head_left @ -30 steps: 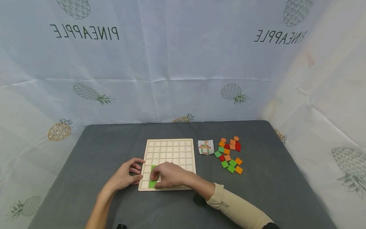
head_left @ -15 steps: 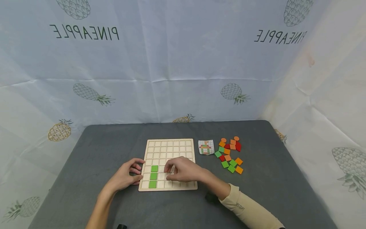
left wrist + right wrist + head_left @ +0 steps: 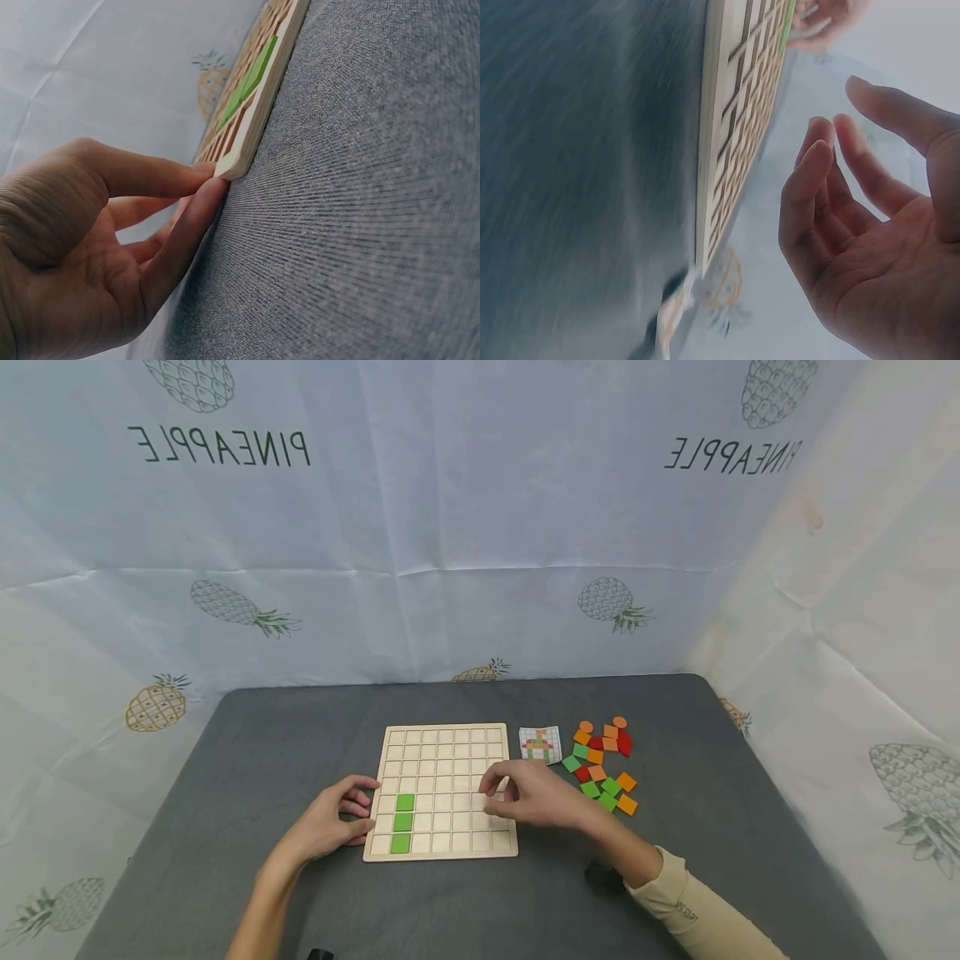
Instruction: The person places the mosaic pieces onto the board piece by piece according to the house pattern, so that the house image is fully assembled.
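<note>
A wooden grid board lies on the dark cloth, with three green square tiles in a column near its left side. My left hand is at the board's left edge; in the left wrist view, thumb and a finger pinch the corner of the board. My right hand hovers over the board's right edge, fingers bent loosely. The right wrist view shows that hand with thumb apart from the fingertips and nothing between them.
Right of the board lies a small pattern card with a coloured grid. Beyond it are scattered loose tiles: green, orange and red. A pineapple-print curtain hangs behind the table.
My right hand has lifted off the green tiles and moved right across the board to its right edge, uncovering all three tiles. My left hand stays at the board's left edge.
</note>
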`<move>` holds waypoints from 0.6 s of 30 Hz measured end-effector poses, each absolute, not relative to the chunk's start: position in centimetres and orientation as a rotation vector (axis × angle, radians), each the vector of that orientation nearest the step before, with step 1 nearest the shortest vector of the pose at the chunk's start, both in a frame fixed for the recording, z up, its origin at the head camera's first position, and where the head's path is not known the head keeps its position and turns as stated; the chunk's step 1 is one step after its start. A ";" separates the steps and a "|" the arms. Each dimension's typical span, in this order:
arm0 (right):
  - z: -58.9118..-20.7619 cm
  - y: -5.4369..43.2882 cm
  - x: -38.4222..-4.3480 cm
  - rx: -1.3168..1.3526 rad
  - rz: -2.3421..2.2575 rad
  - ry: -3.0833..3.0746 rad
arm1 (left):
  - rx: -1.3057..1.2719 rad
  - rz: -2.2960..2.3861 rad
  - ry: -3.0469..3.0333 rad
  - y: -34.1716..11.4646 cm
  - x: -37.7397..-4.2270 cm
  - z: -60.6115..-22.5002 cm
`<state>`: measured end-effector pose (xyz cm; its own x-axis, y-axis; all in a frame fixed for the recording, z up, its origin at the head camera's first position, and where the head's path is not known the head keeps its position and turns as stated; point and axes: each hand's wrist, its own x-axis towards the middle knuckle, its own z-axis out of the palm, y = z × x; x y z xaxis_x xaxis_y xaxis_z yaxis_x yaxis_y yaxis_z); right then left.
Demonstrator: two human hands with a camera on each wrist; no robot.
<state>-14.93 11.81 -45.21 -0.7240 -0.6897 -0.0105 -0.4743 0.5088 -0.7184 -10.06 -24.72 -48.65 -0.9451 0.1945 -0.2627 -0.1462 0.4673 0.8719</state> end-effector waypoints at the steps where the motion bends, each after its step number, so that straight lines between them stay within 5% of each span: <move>1: -45.1 12.3 -14.9 -0.974 -1.030 2.478 | 0.040 1.470 2.394 -24.7 -10.1 -48.7; 18: -45.1 21.4 -14.7 -0.734 -1.078 2.570 | 0.044 1.462 2.398 -24.7 -10.1 -48.7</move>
